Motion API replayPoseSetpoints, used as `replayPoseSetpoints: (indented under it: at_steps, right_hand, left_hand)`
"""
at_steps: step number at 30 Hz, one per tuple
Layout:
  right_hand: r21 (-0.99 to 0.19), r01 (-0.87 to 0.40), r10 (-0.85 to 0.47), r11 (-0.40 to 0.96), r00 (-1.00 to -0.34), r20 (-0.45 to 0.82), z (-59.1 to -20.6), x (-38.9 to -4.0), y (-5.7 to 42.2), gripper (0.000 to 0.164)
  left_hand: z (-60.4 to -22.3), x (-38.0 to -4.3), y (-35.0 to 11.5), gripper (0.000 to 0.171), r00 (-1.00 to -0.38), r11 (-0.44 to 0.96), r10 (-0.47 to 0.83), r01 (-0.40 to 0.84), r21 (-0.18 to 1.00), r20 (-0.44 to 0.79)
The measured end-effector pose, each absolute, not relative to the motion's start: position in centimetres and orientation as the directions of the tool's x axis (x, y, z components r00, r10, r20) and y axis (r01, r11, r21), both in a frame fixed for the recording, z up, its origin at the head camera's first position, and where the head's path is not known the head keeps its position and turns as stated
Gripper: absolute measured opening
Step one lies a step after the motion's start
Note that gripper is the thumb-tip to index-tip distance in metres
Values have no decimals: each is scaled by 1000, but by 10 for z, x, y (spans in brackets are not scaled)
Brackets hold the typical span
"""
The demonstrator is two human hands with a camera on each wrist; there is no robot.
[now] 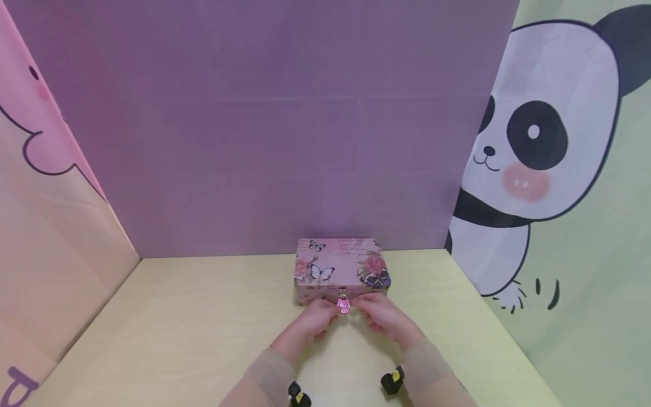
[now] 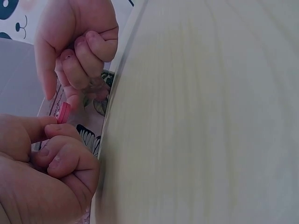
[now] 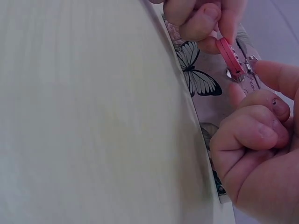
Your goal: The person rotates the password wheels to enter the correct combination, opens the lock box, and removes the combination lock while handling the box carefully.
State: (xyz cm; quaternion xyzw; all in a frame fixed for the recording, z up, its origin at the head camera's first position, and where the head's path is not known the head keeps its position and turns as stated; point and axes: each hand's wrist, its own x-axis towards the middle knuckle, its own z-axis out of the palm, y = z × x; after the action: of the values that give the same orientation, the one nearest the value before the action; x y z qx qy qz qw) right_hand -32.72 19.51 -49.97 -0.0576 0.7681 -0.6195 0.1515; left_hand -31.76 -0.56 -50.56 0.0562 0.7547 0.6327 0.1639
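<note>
A pink padlock (image 1: 343, 306) hangs at the metal clasp (image 1: 343, 293) on the front of a pink box (image 1: 342, 263) with butterflies and flowers. My left hand (image 1: 319, 316) pinches the padlock (image 3: 228, 53) by its end between thumb and forefinger, its other fingers curled. On the other side, my right hand (image 1: 380, 312) has its thumb (image 3: 276, 77) and forefinger (image 3: 237, 92) spread apart beside the padlock and clasp, with the remaining fingers folded. The right forefinger appears to touch the box front. In the left wrist view the padlock (image 2: 63, 113) sits between both hands.
The box stands on a pale wooden table (image 1: 203, 322), near its back edge by a purple curtain (image 1: 274, 124). A panda-printed sheet (image 1: 585, 243) borders the right side; another printed sheet (image 1: 56, 243) borders the left.
</note>
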Motion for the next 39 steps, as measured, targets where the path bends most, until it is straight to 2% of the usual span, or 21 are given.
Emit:
replayPoseSetpoints:
  at_steps: [12,26,39]
  right_hand:
    - [-971,107,-309,214,-935,-171,-506,-326,186,19]
    - [-974,132,-319,185,-929,-186,-507,-324,178,32]
    - [-972,140,-322,188,-926,-196,-507,-324,177,27]
  left_hand:
    - [-508,-318,-7,36,-932,163,328,-106,981,-155]
    - [-510,-317,-8,33,-936,164,319,-104,981,-152]
    - [-507,-316,-8,37,-936,163,316,-108,981,-156]
